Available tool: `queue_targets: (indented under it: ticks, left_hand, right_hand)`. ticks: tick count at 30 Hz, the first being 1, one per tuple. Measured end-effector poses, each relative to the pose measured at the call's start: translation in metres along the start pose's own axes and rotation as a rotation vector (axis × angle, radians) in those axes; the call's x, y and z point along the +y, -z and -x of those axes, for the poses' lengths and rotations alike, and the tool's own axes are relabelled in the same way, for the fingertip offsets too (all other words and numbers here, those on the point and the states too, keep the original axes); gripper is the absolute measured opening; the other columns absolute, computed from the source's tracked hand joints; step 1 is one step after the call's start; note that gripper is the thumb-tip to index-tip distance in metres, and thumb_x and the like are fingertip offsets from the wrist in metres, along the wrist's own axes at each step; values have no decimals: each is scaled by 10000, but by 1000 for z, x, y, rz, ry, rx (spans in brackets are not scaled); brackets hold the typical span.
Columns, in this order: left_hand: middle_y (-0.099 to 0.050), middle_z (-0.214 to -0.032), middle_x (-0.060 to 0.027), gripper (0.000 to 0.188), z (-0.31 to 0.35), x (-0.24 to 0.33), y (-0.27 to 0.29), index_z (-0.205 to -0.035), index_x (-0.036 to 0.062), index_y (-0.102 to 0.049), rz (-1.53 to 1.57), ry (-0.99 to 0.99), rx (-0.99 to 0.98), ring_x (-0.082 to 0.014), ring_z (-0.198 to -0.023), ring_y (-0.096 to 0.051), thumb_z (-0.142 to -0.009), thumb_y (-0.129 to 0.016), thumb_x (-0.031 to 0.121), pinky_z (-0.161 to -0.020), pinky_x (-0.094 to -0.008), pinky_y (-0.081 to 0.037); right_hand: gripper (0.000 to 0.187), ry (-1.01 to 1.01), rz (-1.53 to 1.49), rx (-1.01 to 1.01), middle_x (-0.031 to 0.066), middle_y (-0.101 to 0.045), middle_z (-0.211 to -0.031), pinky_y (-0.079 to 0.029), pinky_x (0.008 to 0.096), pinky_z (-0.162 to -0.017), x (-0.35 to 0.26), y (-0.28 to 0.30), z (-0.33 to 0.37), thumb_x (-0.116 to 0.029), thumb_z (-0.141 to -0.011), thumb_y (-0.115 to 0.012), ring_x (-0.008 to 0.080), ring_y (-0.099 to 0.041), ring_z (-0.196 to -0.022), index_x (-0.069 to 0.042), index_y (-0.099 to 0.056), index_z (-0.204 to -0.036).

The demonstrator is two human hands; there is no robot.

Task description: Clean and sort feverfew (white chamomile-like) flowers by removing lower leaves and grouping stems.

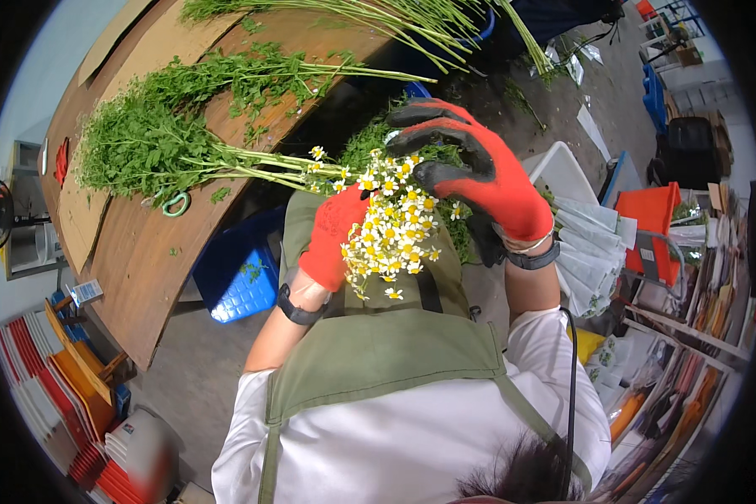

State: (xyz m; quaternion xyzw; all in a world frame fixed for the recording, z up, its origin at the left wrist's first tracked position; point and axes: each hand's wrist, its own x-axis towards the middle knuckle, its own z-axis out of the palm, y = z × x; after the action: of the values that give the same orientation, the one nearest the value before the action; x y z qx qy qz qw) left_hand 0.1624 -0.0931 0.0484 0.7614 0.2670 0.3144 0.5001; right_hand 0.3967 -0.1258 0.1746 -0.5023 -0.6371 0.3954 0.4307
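A bunch of small white daisy-like flowers with yellow centres is held in front of my apron. My left hand, in a red work glove, is closed around its stems; the blossoms hide part of the fingers. Over the right side of the bunch hovers my right hand, in a red glove with dark grip-coated fingers. Its fingers are spread and curved, with nothing visibly held. Left of the flowers, a leafy green bunch rests on the wooden table, its cut stems pointing toward my left hand.
Green-handled scissors lie on the wooden table. More long stems hang over its far edge. Below is a blue plastic basket. Wrapped paper bundles and an orange container stand at right. Stacked stools are lower left.
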Motion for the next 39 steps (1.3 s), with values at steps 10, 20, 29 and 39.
queue_targets:
  ticks: [10,20,29,39]
  left_hand:
    - [-690,-1153,-153,338,12,-23,-15,-1201,54,-669,301,142,51,-365,-1065,-651,-868,-622,89,-925,-450,-520]
    - [-671,-1202,-179,333,15,-32,-13,-1248,40,-646,250,168,-62,-348,-1124,-637,-923,-595,94,-965,-399,-512]
    - [-690,-1171,-141,311,2,-7,-8,-1240,24,-647,459,252,-10,-303,-1071,-666,-943,-571,73,-918,-381,-524]
    - [-690,-986,-144,240,-8,-6,-10,-1129,38,-653,115,126,1,-343,-917,-667,-907,-615,120,-787,-400,-531]
  right_hand:
    - [434,120,287,-87,64,-564,-1376,-401,428,-1111,2,2,-7,-73,-757,-782,305,-502,-1312,-112,-684,-1177]
    - [507,-125,-600,21,88,-627,-1274,-451,363,-1049,-6,-8,-2,27,-773,-725,206,-569,-1227,-4,-608,-1266]
    - [380,114,-38,56,106,-577,-1367,-397,405,-1112,-17,4,2,46,-770,-717,268,-493,-1336,-46,-704,-1138]
    - [509,187,364,-205,80,-598,-1396,-282,504,-1172,-31,10,16,-51,-707,-786,347,-425,-1397,-119,-719,-1207]
